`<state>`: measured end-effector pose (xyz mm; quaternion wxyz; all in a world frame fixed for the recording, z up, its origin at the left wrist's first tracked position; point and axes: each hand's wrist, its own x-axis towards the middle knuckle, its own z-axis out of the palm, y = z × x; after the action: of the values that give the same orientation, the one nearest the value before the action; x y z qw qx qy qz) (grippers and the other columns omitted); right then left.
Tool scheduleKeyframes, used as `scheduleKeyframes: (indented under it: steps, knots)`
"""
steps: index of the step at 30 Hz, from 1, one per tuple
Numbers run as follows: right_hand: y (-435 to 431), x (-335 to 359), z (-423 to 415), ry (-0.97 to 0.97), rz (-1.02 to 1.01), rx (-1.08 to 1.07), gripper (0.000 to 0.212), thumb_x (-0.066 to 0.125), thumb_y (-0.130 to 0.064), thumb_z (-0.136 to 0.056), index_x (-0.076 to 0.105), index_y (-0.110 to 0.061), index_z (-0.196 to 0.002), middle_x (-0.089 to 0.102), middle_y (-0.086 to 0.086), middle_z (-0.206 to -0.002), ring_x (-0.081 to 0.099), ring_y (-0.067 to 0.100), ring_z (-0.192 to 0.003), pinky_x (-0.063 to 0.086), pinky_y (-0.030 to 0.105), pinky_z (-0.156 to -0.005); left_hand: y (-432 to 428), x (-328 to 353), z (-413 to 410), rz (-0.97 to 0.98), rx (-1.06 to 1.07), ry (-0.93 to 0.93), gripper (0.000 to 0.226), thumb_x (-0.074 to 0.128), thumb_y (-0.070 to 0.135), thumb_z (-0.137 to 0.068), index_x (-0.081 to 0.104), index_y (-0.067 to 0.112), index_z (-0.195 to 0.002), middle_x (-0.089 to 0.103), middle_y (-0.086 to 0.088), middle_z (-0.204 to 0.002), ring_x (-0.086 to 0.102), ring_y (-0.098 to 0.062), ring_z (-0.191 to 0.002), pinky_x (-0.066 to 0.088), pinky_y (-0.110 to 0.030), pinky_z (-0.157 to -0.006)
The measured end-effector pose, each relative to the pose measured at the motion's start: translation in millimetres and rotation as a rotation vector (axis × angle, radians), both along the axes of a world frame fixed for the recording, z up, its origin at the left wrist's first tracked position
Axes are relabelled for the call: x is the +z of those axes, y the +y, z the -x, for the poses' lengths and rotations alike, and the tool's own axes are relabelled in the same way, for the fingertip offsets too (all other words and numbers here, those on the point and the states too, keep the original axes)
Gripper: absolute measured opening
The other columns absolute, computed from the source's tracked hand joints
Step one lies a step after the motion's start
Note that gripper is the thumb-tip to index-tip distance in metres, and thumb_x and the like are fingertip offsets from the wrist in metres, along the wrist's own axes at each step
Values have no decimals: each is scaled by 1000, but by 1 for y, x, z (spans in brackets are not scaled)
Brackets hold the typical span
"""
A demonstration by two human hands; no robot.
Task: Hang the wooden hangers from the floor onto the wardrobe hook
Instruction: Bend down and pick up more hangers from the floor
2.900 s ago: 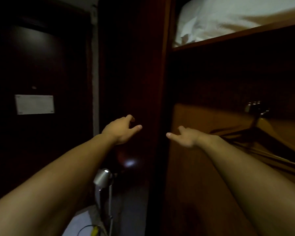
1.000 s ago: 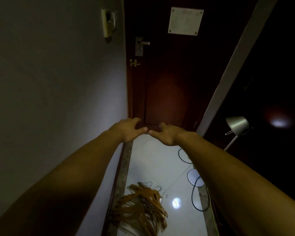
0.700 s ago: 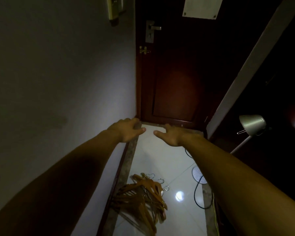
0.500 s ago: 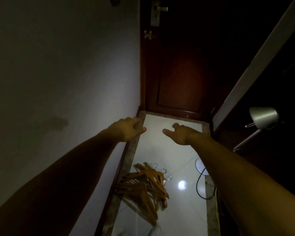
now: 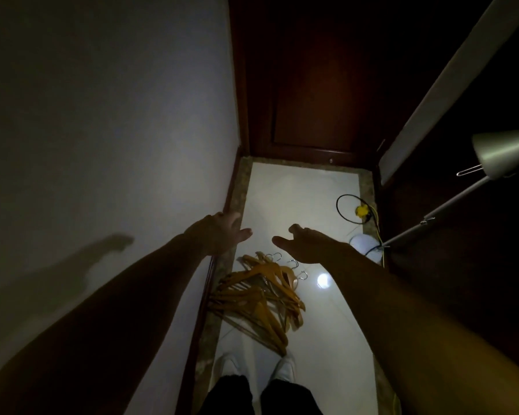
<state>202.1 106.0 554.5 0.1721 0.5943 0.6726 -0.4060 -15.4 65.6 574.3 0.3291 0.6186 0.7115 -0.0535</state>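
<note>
nearest me, white shoes (image 5: 283,366) stand on the pale floor (image 5: 312,190). just ahead of them the wooden hangers (image 5: 261,295) lie heaped on the floor, below and short of both sets of fingertips, touched by neither. i see the left hand (image 5: 222,232) and right hand (image 5: 306,244) held out above the heap, fingers loose and spread, gripping nothing. beyond the right fingers a black cable (image 5: 338,205) loops beside a lamp (image 5: 504,154). farthest off is a dark door (image 5: 312,85).

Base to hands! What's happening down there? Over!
Both open, empty: left hand, right hand. Untouched hangers piled on floor. Nothing blocking; lamp off right.
</note>
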Motion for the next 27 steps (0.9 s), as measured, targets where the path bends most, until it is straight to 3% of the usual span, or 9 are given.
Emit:
scheduleKeyframes:
  steps: [3,10,12,13,15,19,21,24,27]
  knots:
    - [0,-40,5,10,29,-50,80,40,-71,-92,31,-17,-150,57,12,-134,56,25,-109,44,39,-90,5,-42,3,26,-16,-7,74,38,66,-92,26,22,-151,34,-14,-155,39,-34,-136,38,-48,-107]
    - [-4,-149,21,29,55,-27,55,51,-48,-99,48,-9,-136,56,17,-133,55,35,-117,36,33,-82,4,-166,11,145,-15,-44,82,39,75,-84,26,30,-150,30,-10,-157,36,-33,-137,37,-51,-107]
    - [-3,-179,25,55,110,16,35,53,-39,-100,58,-13,-122,59,17,-125,60,26,-101,43,27,-77,5,-204,15,189,-35,-44,84,39,77,-82,24,31,-151,29,-11,-157,34,-33,-138,36,-51,-107]
    - [-4,-194,27,71,138,40,24,52,-36,-101,61,-16,-112,61,15,-120,62,24,-97,49,24,-76,5,-222,16,211,-46,-45,85,39,77,-81,24,31,-151,28,-11,-157,34,-33,-139,36,-52,-108]
    - [-5,-227,28,96,143,58,18,52,-36,-101,59,-23,-112,62,10,-121,63,27,-107,52,31,-87,7,-257,15,237,-58,-51,86,39,79,-80,23,33,-151,28,-10,-158,33,-34,-139,35,-52,-108]
    - [-7,-298,27,158,160,40,25,55,-38,-100,55,-29,-123,57,5,-132,56,28,-120,44,48,-107,12,-329,13,247,-76,-76,83,40,79,-80,25,36,-149,34,-8,-155,35,-33,-137,36,-52,-107]
    - [-7,-339,28,153,205,52,25,54,-36,-100,53,-32,-125,50,5,-142,47,28,-133,36,45,-114,14,-370,12,253,-76,-99,80,42,76,-82,26,35,-149,37,-8,-152,39,-32,-135,38,-51,-105]
    - [-11,-403,26,90,221,11,54,58,-41,-96,43,-25,-146,47,8,-148,45,29,-136,38,47,-113,12,-433,12,279,-47,-138,80,48,73,-83,28,33,-149,38,-6,-151,42,-29,-133,41,-52,-104]
    - [-17,-471,21,50,227,-47,62,61,-43,-94,38,-26,-148,55,7,-139,53,27,-126,46,47,-105,8,-495,12,318,-35,-155,80,49,71,-83,27,33,-149,35,-7,-153,38,-30,-136,40,-53,-105]
